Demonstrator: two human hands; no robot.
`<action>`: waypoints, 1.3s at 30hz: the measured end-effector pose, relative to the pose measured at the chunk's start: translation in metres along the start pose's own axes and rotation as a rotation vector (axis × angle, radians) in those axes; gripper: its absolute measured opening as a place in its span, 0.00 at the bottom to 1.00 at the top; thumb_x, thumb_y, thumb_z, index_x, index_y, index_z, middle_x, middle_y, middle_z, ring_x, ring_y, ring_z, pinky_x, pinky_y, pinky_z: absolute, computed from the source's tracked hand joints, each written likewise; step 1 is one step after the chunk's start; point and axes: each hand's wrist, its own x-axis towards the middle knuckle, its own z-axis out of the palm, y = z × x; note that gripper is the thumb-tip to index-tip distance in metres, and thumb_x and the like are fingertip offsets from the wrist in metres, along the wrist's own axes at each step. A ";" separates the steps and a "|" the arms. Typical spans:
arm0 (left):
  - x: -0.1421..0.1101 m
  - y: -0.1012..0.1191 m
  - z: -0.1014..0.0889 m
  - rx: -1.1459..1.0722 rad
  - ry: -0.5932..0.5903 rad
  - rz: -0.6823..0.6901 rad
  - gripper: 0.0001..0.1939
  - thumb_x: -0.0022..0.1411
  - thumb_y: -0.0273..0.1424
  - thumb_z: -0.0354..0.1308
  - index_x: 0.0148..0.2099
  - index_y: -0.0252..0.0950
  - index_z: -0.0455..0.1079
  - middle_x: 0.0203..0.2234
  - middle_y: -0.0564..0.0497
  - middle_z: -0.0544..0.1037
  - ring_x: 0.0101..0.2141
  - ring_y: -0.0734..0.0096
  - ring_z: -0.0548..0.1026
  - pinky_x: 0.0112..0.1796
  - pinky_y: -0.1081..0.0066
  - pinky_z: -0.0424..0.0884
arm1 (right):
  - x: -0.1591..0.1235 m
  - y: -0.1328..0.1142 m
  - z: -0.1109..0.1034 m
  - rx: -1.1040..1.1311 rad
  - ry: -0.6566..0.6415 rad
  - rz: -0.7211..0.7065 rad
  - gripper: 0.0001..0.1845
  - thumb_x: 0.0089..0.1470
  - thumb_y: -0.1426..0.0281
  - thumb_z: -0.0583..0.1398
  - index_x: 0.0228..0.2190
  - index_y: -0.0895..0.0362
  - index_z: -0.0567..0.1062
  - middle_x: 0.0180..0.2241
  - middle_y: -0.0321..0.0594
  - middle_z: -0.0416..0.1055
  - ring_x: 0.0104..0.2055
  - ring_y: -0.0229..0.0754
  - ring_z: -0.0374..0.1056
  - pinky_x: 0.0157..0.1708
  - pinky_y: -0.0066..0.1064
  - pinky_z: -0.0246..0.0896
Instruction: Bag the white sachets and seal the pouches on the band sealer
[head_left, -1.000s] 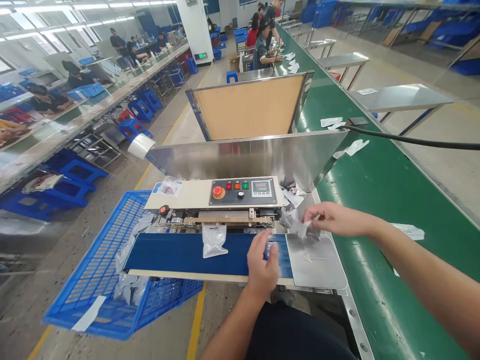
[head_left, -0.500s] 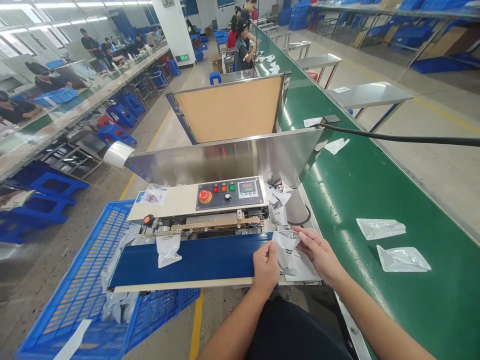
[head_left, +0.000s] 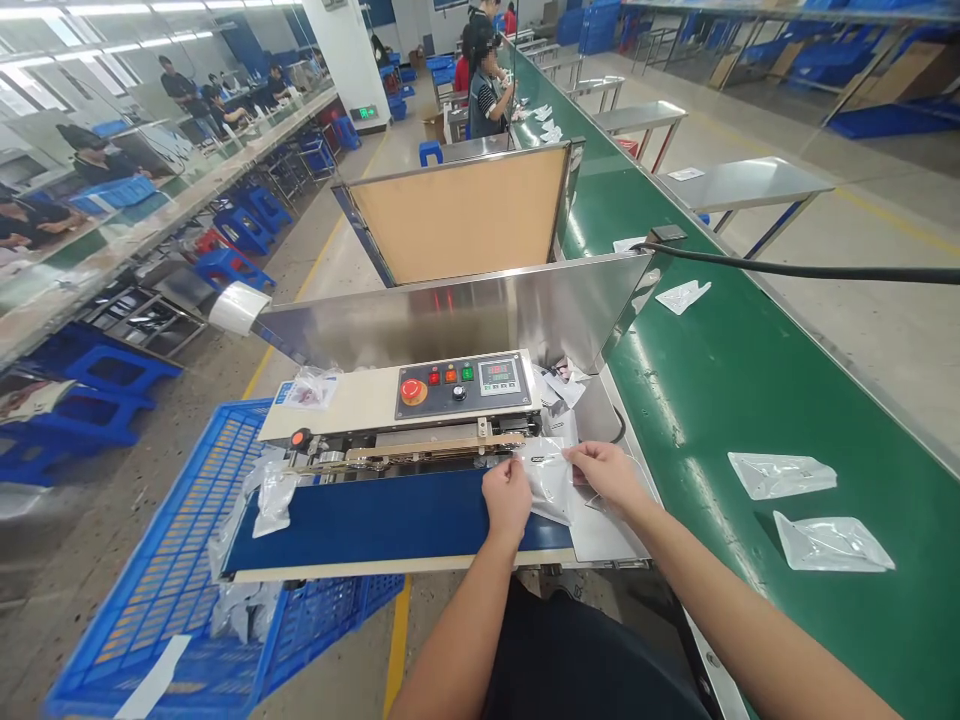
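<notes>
A white plastic pouch (head_left: 549,485) is stretched between my two hands at the right end of the sealing machine. My left hand (head_left: 508,497) pinches its left upper edge, over the blue belt (head_left: 375,522). The fingers of my right hand (head_left: 606,472) close on its right upper edge. The pouch's top lies level with the intake of the band sealer (head_left: 427,450); I cannot tell whether it is inside. Another pouch (head_left: 275,498) hangs at the belt's left end. Behind the held pouch, several pouches lie in a heap (head_left: 559,390).
A blue crate (head_left: 247,655) with several pouches stands below the belt's left end. To the right runs a green conveyor (head_left: 675,400) carrying loose pouches (head_left: 832,542). A metal guard (head_left: 450,315) rises behind the control panel (head_left: 461,385). A black cable (head_left: 810,271) crosses the conveyor.
Both hands have moved left and slightly up with the pouch, toward the sealer's intake. The other pouch has travelled left to the belt's end. Pouches on the green conveyor have shifted nearer.
</notes>
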 end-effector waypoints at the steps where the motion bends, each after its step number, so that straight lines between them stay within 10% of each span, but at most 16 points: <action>1: 0.003 -0.002 -0.006 -0.030 0.019 -0.007 0.32 0.66 0.59 0.59 0.24 0.37 0.69 0.16 0.55 0.66 0.22 0.71 0.63 0.25 0.72 0.59 | 0.005 -0.002 0.003 0.006 -0.057 0.007 0.23 0.48 0.48 0.73 0.25 0.56 0.80 0.23 0.42 0.76 0.25 0.41 0.72 0.28 0.33 0.73; 7: -0.008 -0.016 -0.065 -0.204 0.259 0.032 0.30 0.68 0.56 0.63 0.50 0.33 0.82 0.41 0.41 0.85 0.41 0.57 0.83 0.43 0.64 0.79 | 0.066 -0.018 -0.023 -0.589 0.139 -0.076 0.16 0.58 0.60 0.66 0.44 0.56 0.84 0.44 0.51 0.84 0.45 0.53 0.79 0.40 0.36 0.70; 12: -0.043 -0.008 -0.099 -0.124 0.451 0.179 0.29 0.73 0.53 0.59 0.57 0.33 0.81 0.44 0.38 0.85 0.42 0.57 0.84 0.44 0.62 0.82 | 0.106 -0.036 -0.029 -0.852 0.081 -0.056 0.08 0.54 0.65 0.68 0.34 0.56 0.84 0.37 0.50 0.83 0.43 0.55 0.79 0.40 0.35 0.64; 17: -0.061 0.005 -0.073 -0.125 0.137 0.318 0.23 0.75 0.48 0.59 0.52 0.33 0.82 0.36 0.42 0.85 0.35 0.61 0.84 0.40 0.63 0.83 | 0.042 -0.050 -0.045 -0.769 0.069 -0.266 0.15 0.65 0.58 0.59 0.40 0.53 0.82 0.26 0.40 0.78 0.29 0.47 0.72 0.34 0.35 0.63; 21: -0.053 0.012 -0.030 -0.027 -0.019 0.448 0.24 0.77 0.45 0.57 0.63 0.34 0.78 0.53 0.35 0.84 0.50 0.54 0.84 0.51 0.57 0.82 | -0.030 -0.055 -0.063 -0.578 -0.012 -0.506 0.19 0.65 0.52 0.60 0.42 0.52 0.83 0.34 0.43 0.82 0.31 0.46 0.73 0.36 0.36 0.67; 24: -0.047 0.021 -0.008 0.017 -0.124 0.519 0.24 0.77 0.44 0.57 0.64 0.36 0.78 0.59 0.35 0.81 0.59 0.50 0.79 0.59 0.52 0.77 | -0.060 -0.049 -0.062 -0.431 -0.135 -0.458 0.22 0.63 0.47 0.62 0.38 0.51 0.83 0.35 0.44 0.83 0.34 0.49 0.76 0.38 0.39 0.71; 28: -0.048 0.029 0.000 0.035 -0.295 0.506 0.23 0.79 0.42 0.51 0.43 0.39 0.85 0.38 0.43 0.87 0.42 0.58 0.83 0.52 0.60 0.78 | -0.071 -0.031 -0.050 -0.251 -0.160 -0.267 0.29 0.60 0.38 0.62 0.30 0.51 0.80 0.27 0.42 0.79 0.31 0.49 0.74 0.37 0.41 0.72; 35: -0.031 0.006 0.002 -0.022 -0.126 0.150 0.25 0.68 0.47 0.62 0.24 0.35 0.76 0.17 0.55 0.68 0.22 0.72 0.64 0.27 0.73 0.61 | -0.045 -0.006 -0.036 0.003 0.002 0.026 0.31 0.47 0.38 0.70 0.23 0.52 0.74 0.19 0.38 0.71 0.20 0.41 0.63 0.24 0.35 0.62; 39: -0.014 -0.006 0.002 -0.157 0.005 -0.084 0.24 0.60 0.50 0.68 0.29 0.31 0.81 0.20 0.52 0.75 0.24 0.71 0.68 0.28 0.73 0.63 | -0.023 -0.005 -0.008 0.062 0.006 0.132 0.29 0.42 0.43 0.74 0.21 0.52 0.70 0.17 0.36 0.69 0.18 0.37 0.61 0.21 0.31 0.57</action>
